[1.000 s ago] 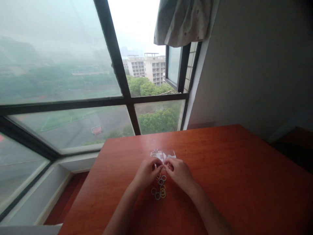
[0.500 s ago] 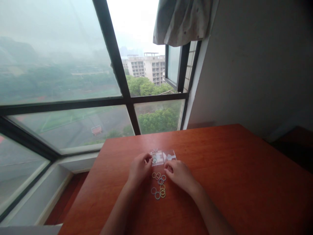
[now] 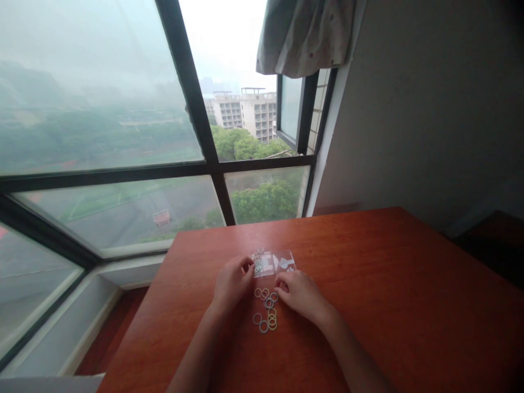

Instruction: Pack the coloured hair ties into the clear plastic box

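A small clear plastic box (image 3: pixel 268 264) lies with its lid (image 3: pixel 285 260) folded open to the right. Several rings (image 3: pixel 257 262) are in its left part. My left hand (image 3: pixel 234 281) is closed at the box's left edge, thumb and fingertips pinching there. In front of the box, several loose thin rings, bluish-grey (image 3: pixel 264 327) and yellow (image 3: pixel 272 322), lie on the table, some overlapping. My right hand (image 3: pixel 302 292) is curled just below the lid, close to a grey ring (image 3: pixel 274 297). Its fingertips are pressed together, and anything between them is hidden.
The reddish-brown wooden table (image 3: pixel 368 273) carries everything. Beyond its far edge are dark-framed windows (image 3: pixel 213 166), with a curtain (image 3: pixel 305 38) hanging at the upper right. A grey wall (image 3: pixel 417 120) stands on the right.
My right hand has shifted slightly down, away from the lid, showing more of it. My left hand, the box and the loose rings are almost where they were.
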A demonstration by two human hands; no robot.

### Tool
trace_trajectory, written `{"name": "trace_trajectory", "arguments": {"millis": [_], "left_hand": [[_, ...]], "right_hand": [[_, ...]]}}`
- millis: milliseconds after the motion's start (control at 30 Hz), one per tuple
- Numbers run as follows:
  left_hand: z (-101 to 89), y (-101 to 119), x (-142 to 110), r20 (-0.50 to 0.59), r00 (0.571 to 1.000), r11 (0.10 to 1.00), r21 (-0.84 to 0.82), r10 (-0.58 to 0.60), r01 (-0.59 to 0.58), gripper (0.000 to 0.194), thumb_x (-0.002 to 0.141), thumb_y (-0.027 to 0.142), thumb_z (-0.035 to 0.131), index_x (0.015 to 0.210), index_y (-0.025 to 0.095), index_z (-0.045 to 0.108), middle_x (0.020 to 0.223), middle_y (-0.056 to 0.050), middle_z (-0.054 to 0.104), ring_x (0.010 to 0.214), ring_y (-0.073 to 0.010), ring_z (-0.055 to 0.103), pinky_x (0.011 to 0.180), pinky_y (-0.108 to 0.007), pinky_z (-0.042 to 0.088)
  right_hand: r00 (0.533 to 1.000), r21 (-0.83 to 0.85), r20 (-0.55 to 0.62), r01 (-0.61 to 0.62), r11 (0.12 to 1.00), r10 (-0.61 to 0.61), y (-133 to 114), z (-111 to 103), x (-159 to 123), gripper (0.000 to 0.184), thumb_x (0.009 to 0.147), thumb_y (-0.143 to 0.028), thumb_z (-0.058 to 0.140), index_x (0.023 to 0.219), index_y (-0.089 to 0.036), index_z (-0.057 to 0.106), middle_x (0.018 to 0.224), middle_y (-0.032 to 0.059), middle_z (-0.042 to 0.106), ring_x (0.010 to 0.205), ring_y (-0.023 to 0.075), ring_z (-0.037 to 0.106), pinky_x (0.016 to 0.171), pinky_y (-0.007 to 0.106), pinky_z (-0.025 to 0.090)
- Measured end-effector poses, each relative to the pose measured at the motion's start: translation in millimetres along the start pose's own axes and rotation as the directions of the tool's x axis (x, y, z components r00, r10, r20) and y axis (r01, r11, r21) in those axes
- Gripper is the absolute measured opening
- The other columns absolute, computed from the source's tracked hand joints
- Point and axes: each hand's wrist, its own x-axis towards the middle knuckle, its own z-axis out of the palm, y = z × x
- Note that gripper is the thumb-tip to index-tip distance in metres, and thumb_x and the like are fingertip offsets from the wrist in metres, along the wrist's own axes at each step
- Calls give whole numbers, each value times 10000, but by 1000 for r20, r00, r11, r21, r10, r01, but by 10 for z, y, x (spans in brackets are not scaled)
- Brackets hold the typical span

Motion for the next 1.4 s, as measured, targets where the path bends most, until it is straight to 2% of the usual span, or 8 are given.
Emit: {"name": "trace_trajectory", "arguments": {"millis": [233, 400, 667, 833, 1100, 1267, 1400], "left_hand": [[-7, -7, 8, -4, 1000, 1000, 19, -2, 2, 175, 823, 282, 537, 772, 176, 667, 737, -32, 666, 633, -147, 557, 598, -241, 384], [9, -10, 11, 0, 1000, 1000, 5, 5, -5, 162, 823, 274, 537, 779, 177, 659, 734, -29, 665, 624, -144, 556, 598, -240, 381], [1, 13, 3, 1, 1000, 999, -28, 15, -15, 153, 816, 266, 538, 764, 180, 654, 753, -32, 674, 653, -152, 561, 618, -258, 392], [2, 54, -9, 30, 998, 992, -116, 57, -53, 150, 819, 255, 531, 778, 175, 651, 736, -19, 658, 650, -142, 553, 617, -248, 400], [18, 246, -48, 179, 972, 961, -258, 151, -101, 187, 828, 290, 546, 790, 163, 678, 678, -11, 647, 598, -116, 517, 570, -216, 380], [66, 259, -54, 178, 969, 955, -271, 169, -117, 160, 814, 255, 553, 755, 162, 668, 662, -6, 645, 592, -113, 520, 575, -215, 381], [69, 153, -30, 124, 986, 976, -201, 109, -83, 140, 803, 230, 542, 746, 168, 653, 673, -5, 648, 604, -123, 535, 583, -221, 388]], "right_hand": [[1000, 18, 15, 23, 1000, -24, -12, 16, -15, 98, 791, -206, 622, 835, -233, 705, 806, -8, 713, 735, 143, 627, 616, 223, 359], [998, -40, 64, 30, 999, -28, -52, 34, -6, 131, 776, -176, 609, 824, -226, 719, 825, 15, 727, 793, 163, 643, 644, 228, 375], [998, -84, 57, 30, 996, -26, -59, 18, -14, 122, 799, -182, 589, 821, -224, 701, 826, 23, 719, 785, 167, 638, 621, 231, 349], [999, -32, -30, 11, 999, -12, -54, -2, 8, 81, 828, -217, 592, 842, -219, 671, 812, 9, 695, 745, 152, 610, 616, 229, 331], [977, 37, -212, 10, 999, -2, -39, 27, 30, 112, 881, -267, 548, 884, -226, 651, 762, 5, 672, 685, 148, 593, 635, 232, 342], [970, 39, -241, 31, 999, -21, -44, 32, 32, 101, 872, -260, 553, 877, -226, 648, 760, 4, 671, 668, 144, 587, 618, 226, 340], [972, 45, -234, 39, 998, -27, -47, 29, 34, 110, 875, -237, 538, 876, -227, 647, 740, -1, 663, 669, 143, 585, 632, 227, 345]]}}
